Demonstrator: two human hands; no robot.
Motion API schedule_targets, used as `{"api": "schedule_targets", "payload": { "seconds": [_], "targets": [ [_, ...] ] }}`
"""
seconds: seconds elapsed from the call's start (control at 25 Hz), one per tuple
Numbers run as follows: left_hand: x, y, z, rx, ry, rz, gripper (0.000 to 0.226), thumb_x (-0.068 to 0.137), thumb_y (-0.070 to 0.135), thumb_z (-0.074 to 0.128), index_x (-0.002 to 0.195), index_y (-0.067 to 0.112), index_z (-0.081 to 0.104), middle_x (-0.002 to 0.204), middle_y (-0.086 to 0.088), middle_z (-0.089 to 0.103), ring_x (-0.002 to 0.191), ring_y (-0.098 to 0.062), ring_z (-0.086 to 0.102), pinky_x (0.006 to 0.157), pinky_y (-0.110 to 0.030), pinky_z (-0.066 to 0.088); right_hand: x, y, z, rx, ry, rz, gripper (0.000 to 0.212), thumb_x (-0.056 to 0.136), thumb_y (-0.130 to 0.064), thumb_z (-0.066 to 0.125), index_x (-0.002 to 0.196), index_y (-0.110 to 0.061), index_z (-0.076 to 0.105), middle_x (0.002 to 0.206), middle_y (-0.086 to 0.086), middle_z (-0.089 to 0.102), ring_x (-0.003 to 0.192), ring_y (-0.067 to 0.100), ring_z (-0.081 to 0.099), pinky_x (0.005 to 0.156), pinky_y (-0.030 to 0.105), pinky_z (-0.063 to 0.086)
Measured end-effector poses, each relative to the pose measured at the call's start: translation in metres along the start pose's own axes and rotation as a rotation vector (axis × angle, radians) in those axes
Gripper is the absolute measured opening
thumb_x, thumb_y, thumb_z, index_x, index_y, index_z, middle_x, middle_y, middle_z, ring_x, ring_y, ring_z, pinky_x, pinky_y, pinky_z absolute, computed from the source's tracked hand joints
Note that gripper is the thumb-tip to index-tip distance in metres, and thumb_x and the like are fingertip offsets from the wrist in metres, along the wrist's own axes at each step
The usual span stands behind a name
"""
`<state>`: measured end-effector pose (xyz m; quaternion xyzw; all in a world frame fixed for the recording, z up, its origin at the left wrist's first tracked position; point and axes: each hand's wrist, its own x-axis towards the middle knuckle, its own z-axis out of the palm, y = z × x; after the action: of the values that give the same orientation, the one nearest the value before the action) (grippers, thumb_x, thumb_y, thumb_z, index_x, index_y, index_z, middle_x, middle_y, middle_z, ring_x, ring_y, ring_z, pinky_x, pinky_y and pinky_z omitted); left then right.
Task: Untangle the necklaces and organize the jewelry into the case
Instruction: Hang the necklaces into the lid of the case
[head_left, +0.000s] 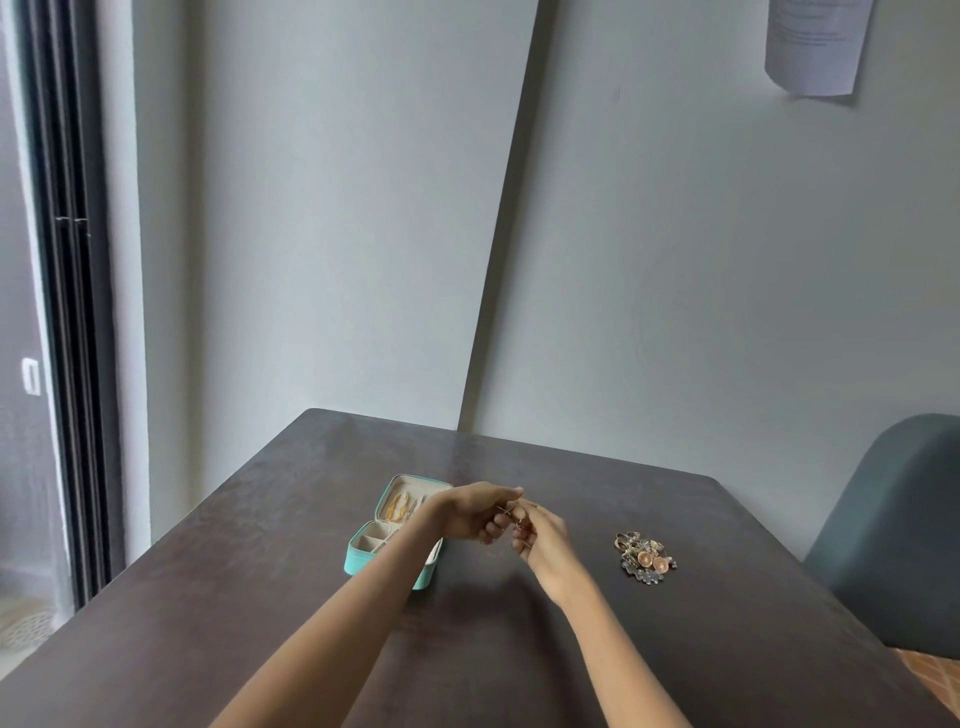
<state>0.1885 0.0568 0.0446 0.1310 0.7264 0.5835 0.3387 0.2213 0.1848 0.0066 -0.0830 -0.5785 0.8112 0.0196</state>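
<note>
An open teal jewelry case (358, 558) with a cream lining lies on the dark table, and gold chains (399, 506) sit in its far half. My left arm crosses over the case. Above the table's middle, my left hand (475, 514) and my right hand (540, 540) meet, and both pinch a small thin piece of jewelry (511, 514) between their fingertips. What kind of piece it is I cannot make out. A pile of tangled jewelry (644, 558), with two round copper-coloured pieces in it, lies on the table to the right of my hands.
The dark table (260, 597) stands against grey walls. A grey-blue chair back (893, 530) rises at the right edge. A sliding door frame (72, 312) runs along the left. A sheet of paper (815, 47) hangs on the wall at top right.
</note>
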Motion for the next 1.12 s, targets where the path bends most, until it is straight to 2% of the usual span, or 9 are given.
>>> {"api": "schedule_targets", "payload": {
  "seconds": [0.24, 0.4, 0.52, 0.64, 0.76, 0.88, 0.96, 1.04, 1.12],
  "targets": [
    [0.002, 0.001, -0.006, 0.050, 0.105, -0.092, 0.045, 0.101, 0.030, 0.037, 0.058, 0.017, 0.046, 0.041, 0.006, 0.033, 0.034, -0.006, 0.032, 0.039, -0.016, 0.026, -0.007, 0.008, -0.003, -0.114, -0.133, -0.012, 0.009, 0.089, -0.005, 0.059, 0.091, -0.010, 0.066, 0.072, 0.002, 0.065, 0.064, 0.011, 0.056, 0.059, 0.021, 0.049],
    [0.003, 0.006, -0.009, 0.137, 0.164, -0.106, 0.037, 0.100, 0.026, 0.041, 0.066, 0.013, 0.045, 0.037, 0.006, 0.035, 0.032, -0.007, 0.035, 0.041, -0.018, 0.030, -0.002, 0.019, 0.000, -0.189, -0.081, -0.043, 0.003, 0.087, -0.012, 0.065, 0.085, -0.011, 0.067, 0.064, -0.003, 0.059, 0.058, 0.007, 0.049, 0.055, 0.017, 0.045],
    [0.000, 0.015, -0.011, 0.167, 0.159, -0.067, 0.028, 0.096, 0.019, 0.052, 0.070, 0.008, 0.054, 0.042, 0.003, 0.042, 0.035, -0.008, 0.042, 0.040, -0.017, 0.038, 0.005, 0.019, -0.001, -0.216, -0.005, -0.076, 0.014, 0.088, -0.018, 0.064, 0.075, -0.012, 0.064, 0.063, -0.001, 0.054, 0.057, 0.007, 0.048, 0.056, 0.020, 0.044],
    [0.002, 0.026, -0.016, 0.274, 0.110, -0.031, 0.007, 0.090, 0.002, 0.058, 0.092, -0.002, 0.064, 0.056, -0.003, 0.056, 0.048, -0.010, 0.053, 0.052, -0.020, 0.050, 0.010, 0.020, -0.002, -0.188, 0.093, -0.107, 0.019, 0.090, -0.017, 0.061, 0.072, -0.010, 0.063, 0.061, 0.000, 0.054, 0.057, 0.010, 0.049, 0.054, 0.022, 0.048],
    [0.007, 0.036, -0.020, 0.408, 0.123, -0.045, 0.033, 0.085, -0.013, 0.054, 0.117, -0.006, 0.060, 0.052, 0.001, 0.064, 0.049, -0.007, 0.060, 0.058, -0.018, 0.055, 0.011, 0.019, 0.000, -0.193, 0.138, -0.121, 0.021, 0.087, -0.012, 0.060, 0.067, -0.010, 0.059, 0.061, 0.002, 0.052, 0.056, 0.011, 0.046, 0.051, 0.022, 0.047],
    [0.011, 0.042, -0.013, 0.488, 0.153, -0.055, 0.031, 0.084, -0.014, 0.055, 0.114, -0.008, 0.059, 0.048, -0.001, 0.063, 0.044, -0.008, 0.059, 0.057, -0.020, 0.056, 0.011, 0.017, 0.001, -0.161, 0.184, -0.117, 0.022, 0.085, -0.012, 0.061, 0.063, -0.011, 0.057, 0.059, 0.001, 0.049, 0.052, 0.010, 0.044, 0.052, 0.024, 0.046],
    [0.015, 0.046, -0.006, 0.597, 0.204, -0.087, 0.026, 0.084, -0.013, 0.054, 0.110, -0.010, 0.055, 0.057, -0.010, 0.060, 0.051, -0.015, 0.059, 0.070, -0.031, 0.058, 0.010, 0.016, 0.000, -0.122, 0.211, -0.113, 0.024, 0.085, -0.011, 0.060, 0.061, -0.011, 0.055, 0.058, 0.001, 0.048, 0.052, 0.011, 0.044, 0.052, 0.024, 0.047],
    [0.016, 0.052, -0.001, 0.701, 0.281, -0.102, 0.033, 0.084, -0.013, 0.050, 0.116, -0.008, 0.042, 0.064, -0.015, 0.053, 0.056, -0.020, 0.055, 0.074, -0.036, 0.056, 0.008, 0.015, 0.000, -0.092, 0.219, -0.111, 0.025, 0.086, -0.011, 0.059, 0.061, -0.011, 0.054, 0.058, 0.001, 0.047, 0.052, 0.012, 0.043, 0.053, 0.023, 0.047],
    [0.017, 0.058, 0.004, 0.742, 0.319, -0.053, 0.055, 0.086, -0.013, 0.046, 0.135, -0.006, 0.022, 0.067, -0.015, 0.051, 0.057, -0.020, 0.053, 0.063, -0.029, 0.051, 0.007, 0.014, 0.000, -0.057, 0.226, -0.106, 0.025, 0.086, -0.011, 0.059, 0.062, -0.012, 0.053, 0.058, 0.000, 0.047, 0.052, 0.011, 0.043, 0.054, 0.023, 0.047]
  ]
}}
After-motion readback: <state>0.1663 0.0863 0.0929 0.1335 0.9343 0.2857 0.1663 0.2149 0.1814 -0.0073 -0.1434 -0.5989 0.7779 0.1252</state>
